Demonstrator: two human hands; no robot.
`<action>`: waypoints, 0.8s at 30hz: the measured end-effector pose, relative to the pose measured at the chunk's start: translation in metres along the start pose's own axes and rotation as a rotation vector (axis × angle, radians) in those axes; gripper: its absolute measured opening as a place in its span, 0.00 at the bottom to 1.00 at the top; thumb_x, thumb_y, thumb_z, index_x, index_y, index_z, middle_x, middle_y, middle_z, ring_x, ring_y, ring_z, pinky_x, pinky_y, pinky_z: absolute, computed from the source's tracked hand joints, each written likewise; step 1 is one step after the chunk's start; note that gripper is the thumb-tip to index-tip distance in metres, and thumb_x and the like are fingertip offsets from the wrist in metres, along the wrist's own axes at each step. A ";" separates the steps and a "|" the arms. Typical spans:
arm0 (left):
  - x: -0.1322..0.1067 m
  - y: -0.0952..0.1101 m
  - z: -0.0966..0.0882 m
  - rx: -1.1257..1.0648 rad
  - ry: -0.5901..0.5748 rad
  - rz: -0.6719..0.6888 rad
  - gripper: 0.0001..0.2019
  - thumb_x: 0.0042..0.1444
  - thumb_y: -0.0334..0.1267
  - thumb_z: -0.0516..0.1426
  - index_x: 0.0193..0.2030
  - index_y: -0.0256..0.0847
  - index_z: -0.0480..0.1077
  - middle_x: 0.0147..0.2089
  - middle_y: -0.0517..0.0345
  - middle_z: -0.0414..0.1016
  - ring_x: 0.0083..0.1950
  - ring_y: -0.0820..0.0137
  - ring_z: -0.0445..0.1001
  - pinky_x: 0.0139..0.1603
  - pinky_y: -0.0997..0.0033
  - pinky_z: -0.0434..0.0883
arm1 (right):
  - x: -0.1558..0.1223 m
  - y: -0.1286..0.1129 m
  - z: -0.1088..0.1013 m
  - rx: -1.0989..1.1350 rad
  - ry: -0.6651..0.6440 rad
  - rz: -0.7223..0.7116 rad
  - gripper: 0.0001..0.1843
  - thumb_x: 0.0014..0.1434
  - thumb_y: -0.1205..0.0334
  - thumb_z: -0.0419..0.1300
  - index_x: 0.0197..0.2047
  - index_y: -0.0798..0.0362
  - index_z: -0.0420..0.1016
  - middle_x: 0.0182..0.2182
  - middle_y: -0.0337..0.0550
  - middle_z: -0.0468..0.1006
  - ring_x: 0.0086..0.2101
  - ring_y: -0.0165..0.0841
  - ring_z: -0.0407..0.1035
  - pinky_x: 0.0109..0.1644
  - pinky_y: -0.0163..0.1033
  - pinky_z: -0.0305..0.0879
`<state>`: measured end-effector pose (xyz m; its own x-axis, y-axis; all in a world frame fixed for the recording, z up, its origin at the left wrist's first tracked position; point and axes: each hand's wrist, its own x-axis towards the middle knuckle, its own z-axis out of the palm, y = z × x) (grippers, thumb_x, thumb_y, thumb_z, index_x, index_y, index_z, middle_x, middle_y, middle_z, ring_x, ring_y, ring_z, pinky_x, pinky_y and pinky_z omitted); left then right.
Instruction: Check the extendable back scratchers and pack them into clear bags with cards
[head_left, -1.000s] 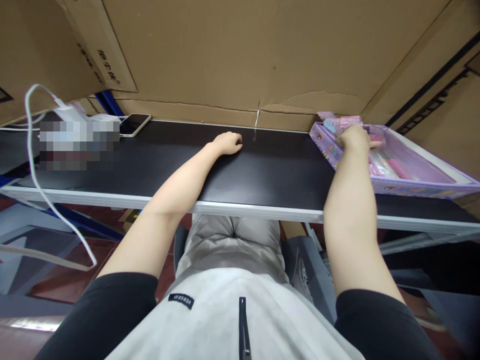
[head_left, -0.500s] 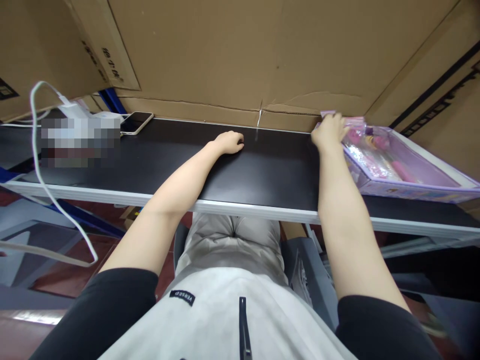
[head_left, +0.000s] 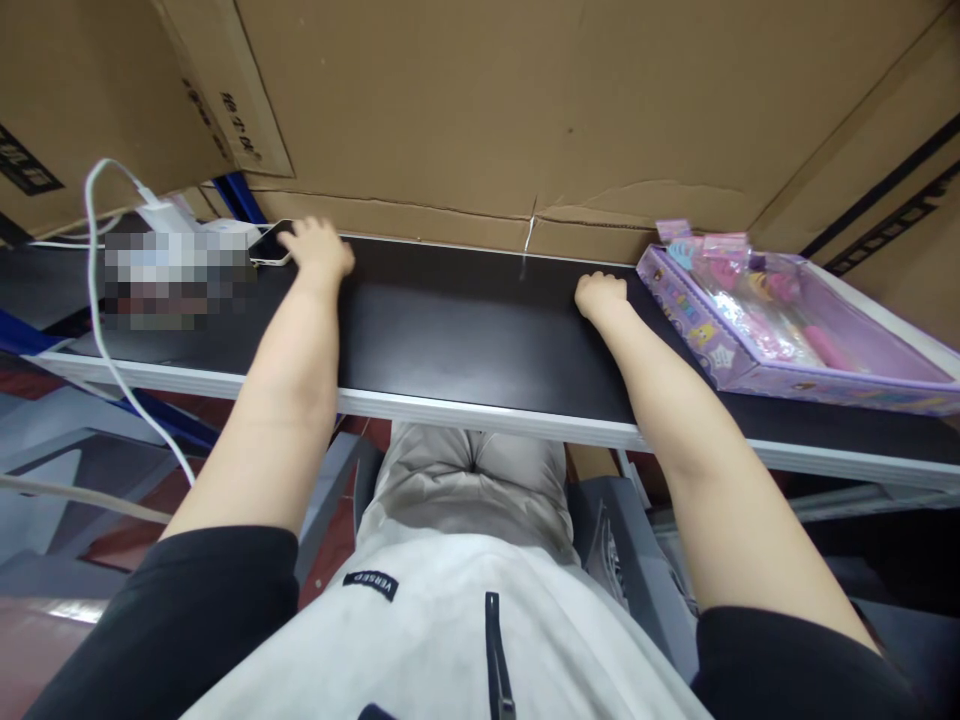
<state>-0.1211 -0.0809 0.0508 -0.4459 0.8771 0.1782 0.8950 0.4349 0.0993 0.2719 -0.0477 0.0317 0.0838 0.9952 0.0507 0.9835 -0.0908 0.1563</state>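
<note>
Near the back left of the black table (head_left: 465, 330), my left hand (head_left: 316, 250) is open with its fingers spread. Its fingertips are close beside a phone (head_left: 274, 246); whether they touch it I cannot tell. My right hand (head_left: 602, 295) rests on the table to the right, fingers curled in, with nothing seen in it. Just right of it lies a shallow purple box (head_left: 694, 320) with cartoon prints. Inside are several clear plastic packets (head_left: 750, 290) with pink and other coloured items.
A white charger (head_left: 169, 214) with a white cable (head_left: 94, 260) stands at the far left, beside a blurred-out patch. Cardboard walls (head_left: 450, 110) close off the back and sides. A pale metal edge (head_left: 480, 416) runs along the table's front.
My left hand has moved left to the phone and its fingers have spread. My right hand has come away from the packets in the box, moving left onto the table. The view has shifted slightly.
</note>
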 end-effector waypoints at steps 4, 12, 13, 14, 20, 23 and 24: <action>-0.002 -0.053 -0.001 -0.089 -0.036 -0.221 0.41 0.78 0.49 0.41 0.86 0.19 0.41 0.90 0.29 0.35 0.90 0.42 0.39 0.85 0.28 0.48 | 0.005 -0.010 0.000 -0.071 0.003 -0.023 0.31 0.75 0.77 0.44 0.71 0.72 0.77 0.68 0.78 0.76 0.69 0.56 0.73 0.72 0.59 0.66; 0.001 -0.087 0.003 -0.174 -0.087 -0.210 0.49 0.73 0.61 0.37 0.88 0.22 0.39 0.91 0.33 0.28 0.90 0.39 0.38 0.83 0.25 0.51 | 0.002 -0.005 0.004 -0.067 0.060 -0.056 0.30 0.75 0.77 0.43 0.70 0.71 0.78 0.67 0.77 0.77 0.68 0.56 0.74 0.68 0.56 0.68; 0.000 -0.088 0.003 -0.186 -0.077 -0.188 0.49 0.73 0.61 0.38 0.87 0.22 0.40 0.91 0.32 0.29 0.90 0.38 0.39 0.83 0.25 0.52 | 0.001 -0.004 0.004 -0.068 0.059 -0.052 0.30 0.75 0.76 0.43 0.70 0.72 0.77 0.67 0.77 0.77 0.68 0.55 0.74 0.68 0.55 0.68; -0.002 -0.089 0.004 -0.198 -0.062 -0.165 0.49 0.73 0.61 0.38 0.87 0.21 0.41 0.91 0.30 0.31 0.90 0.37 0.40 0.83 0.24 0.52 | 0.001 -0.004 0.004 -0.071 0.057 -0.051 0.31 0.75 0.76 0.42 0.70 0.72 0.77 0.67 0.77 0.76 0.69 0.55 0.73 0.69 0.54 0.67; 0.003 -0.081 0.010 -0.182 0.060 0.009 0.45 0.75 0.55 0.39 0.85 0.17 0.45 0.90 0.25 0.38 0.90 0.39 0.42 0.85 0.24 0.46 | 0.000 -0.003 0.005 -0.073 0.054 -0.065 0.31 0.75 0.76 0.41 0.71 0.71 0.76 0.67 0.76 0.76 0.69 0.54 0.73 0.68 0.52 0.66; 0.010 -0.058 0.006 -0.156 0.082 0.160 0.41 0.77 0.52 0.42 0.86 0.22 0.46 0.89 0.28 0.43 0.89 0.42 0.47 0.85 0.31 0.52 | -0.002 -0.001 0.006 -0.071 0.057 -0.071 0.32 0.75 0.76 0.40 0.71 0.71 0.75 0.68 0.76 0.76 0.69 0.53 0.72 0.68 0.51 0.66; 0.012 -0.047 0.005 -0.155 0.075 0.220 0.40 0.77 0.50 0.43 0.86 0.23 0.46 0.90 0.29 0.42 0.89 0.42 0.48 0.86 0.33 0.52 | -0.003 -0.001 0.006 -0.069 0.058 -0.074 0.32 0.75 0.75 0.40 0.71 0.71 0.75 0.68 0.76 0.76 0.69 0.53 0.72 0.68 0.51 0.66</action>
<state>-0.1685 -0.0893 0.0438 -0.2457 0.9269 0.2836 0.9608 0.1941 0.1979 0.2716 -0.0506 0.0253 0.0000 0.9956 0.0935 0.9731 -0.0215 0.2294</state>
